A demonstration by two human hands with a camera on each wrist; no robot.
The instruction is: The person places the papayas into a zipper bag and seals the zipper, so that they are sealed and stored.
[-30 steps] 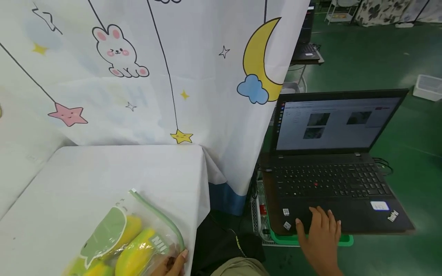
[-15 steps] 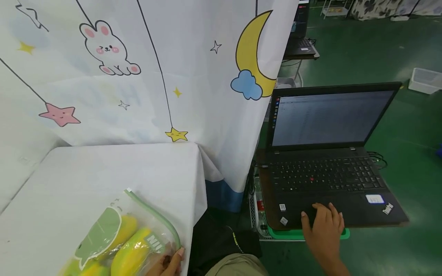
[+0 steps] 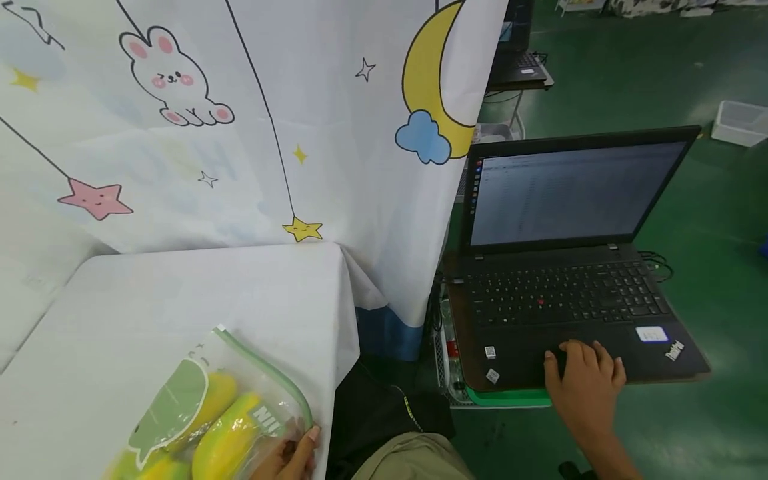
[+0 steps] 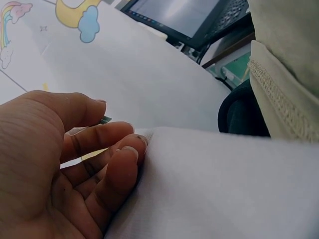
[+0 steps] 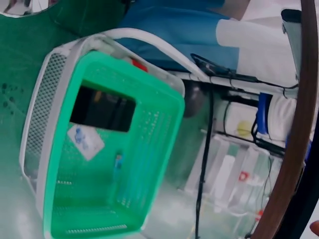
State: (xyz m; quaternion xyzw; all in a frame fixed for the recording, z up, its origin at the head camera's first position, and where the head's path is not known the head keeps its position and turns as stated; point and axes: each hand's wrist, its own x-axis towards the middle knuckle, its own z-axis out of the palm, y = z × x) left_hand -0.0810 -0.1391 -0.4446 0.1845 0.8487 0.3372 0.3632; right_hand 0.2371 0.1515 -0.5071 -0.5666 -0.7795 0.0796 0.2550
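Note:
On the white-covered table lies a clear zip bag (image 3: 174, 397) with a green print and green zip strip. Yellow-green mangoes (image 3: 225, 437) show through its plastic. My left hand (image 3: 288, 459) pinches the zip edge at the bag's lower right corner. In the left wrist view, that hand's thumb (image 4: 82, 110) and index finger meet on a bit of the green strip, with the other fingers curled below. My right hand (image 3: 585, 390) rests with bent, spread fingertips on the touchpad area of a black laptop (image 3: 516, 340). Its screen displays a pale list-like page.
Under the laptop's wooden stand sits a green basket (image 5: 167, 97) inside a white crate (image 5: 37, 119), holding a dark flat object. Cables (image 5: 202, 174) hang beside it. A printed curtain (image 3: 360, 133) hangs behind the table (image 3: 180, 293). A clear bin (image 3: 741, 123) stands on the green floor.
The laptop screen has switched from a page with several pictures to a pale list. My right hand has shifted right along the touchpad area. My left hand keeps its pinch on the bag.

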